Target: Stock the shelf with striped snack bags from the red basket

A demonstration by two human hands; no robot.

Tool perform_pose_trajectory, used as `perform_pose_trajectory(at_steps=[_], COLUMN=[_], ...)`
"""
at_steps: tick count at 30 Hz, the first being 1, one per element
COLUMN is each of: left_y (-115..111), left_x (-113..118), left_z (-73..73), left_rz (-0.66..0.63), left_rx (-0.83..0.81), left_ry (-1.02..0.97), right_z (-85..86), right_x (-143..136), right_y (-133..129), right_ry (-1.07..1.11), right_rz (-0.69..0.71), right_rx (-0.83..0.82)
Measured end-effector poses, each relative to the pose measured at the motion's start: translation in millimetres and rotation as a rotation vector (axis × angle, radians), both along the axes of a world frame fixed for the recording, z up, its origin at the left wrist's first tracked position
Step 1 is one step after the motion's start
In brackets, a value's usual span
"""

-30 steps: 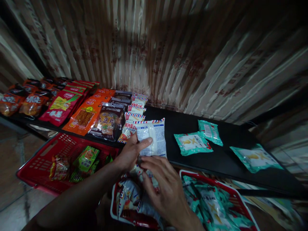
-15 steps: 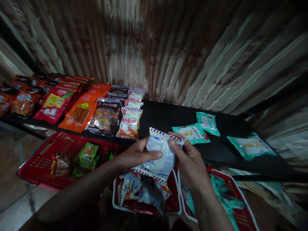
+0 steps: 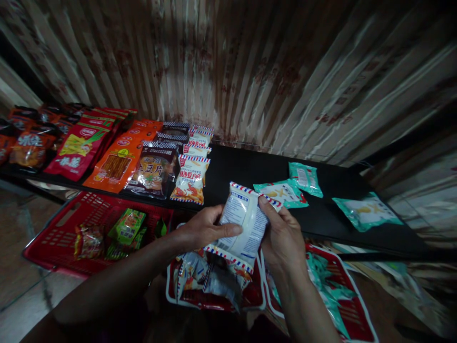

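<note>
A white snack bag (image 3: 243, 221) with red and blue striped ends is held between my two hands, its printed back turned up to me. My left hand (image 3: 210, 228) grips its left side, thumb lying across the front. At the upper right edge my right hand (image 3: 283, 233) pinches it, thumb on top. Below the bag stands a small red basket (image 3: 259, 295) with a white rim, holding several similar striped bags (image 3: 221, 286). On the black shelf beyond, a row of matching snack bags (image 3: 191, 178) shows its fronts.
Left along the black shelf (image 3: 235, 166) are brown bags (image 3: 152, 171), orange bags (image 3: 117, 162), red bags (image 3: 76, 150) and dark-topped bags (image 3: 32, 147). Three teal bags (image 3: 367, 212) lie on its right part. Red baskets (image 3: 53, 238) stand below on both sides, with green and teal packets.
Both hands and the bag have shifted slightly right, and the bag is tilted a little more. My view has moved slightly; the shelf goods stay put.
</note>
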State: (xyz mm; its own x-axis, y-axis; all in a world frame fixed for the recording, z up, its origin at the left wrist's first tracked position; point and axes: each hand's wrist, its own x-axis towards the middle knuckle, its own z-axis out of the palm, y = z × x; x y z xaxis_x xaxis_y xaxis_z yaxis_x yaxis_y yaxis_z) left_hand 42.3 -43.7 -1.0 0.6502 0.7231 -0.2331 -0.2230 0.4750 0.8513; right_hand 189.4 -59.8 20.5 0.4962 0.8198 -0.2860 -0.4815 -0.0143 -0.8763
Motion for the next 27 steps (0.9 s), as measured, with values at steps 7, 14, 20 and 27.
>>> perform_pose_trajectory(at_steps=[7,14,20,27], left_y=[-4,-1,7,13], left_x=[4,3,3,-4], left_z=[0.3,-2.1,-0.2,3.1], left_rz=[0.058,0.094,0.235,0.339], left_rx=[0.144,0.124,0.042,0.012], left_ry=[0.102,0.159,0.148,0.060], right_z=[-1.2,0.2,-3.5,-12.0], right_x=[1,3,5,8], right_y=[3,5,1,-2], right_ry=[0.064,0.055,-0.059,-0.189], right_rz=[-0.048,0.002,0.229,0.335], right_rx=[-0.003,0.000,0.052,0.049])
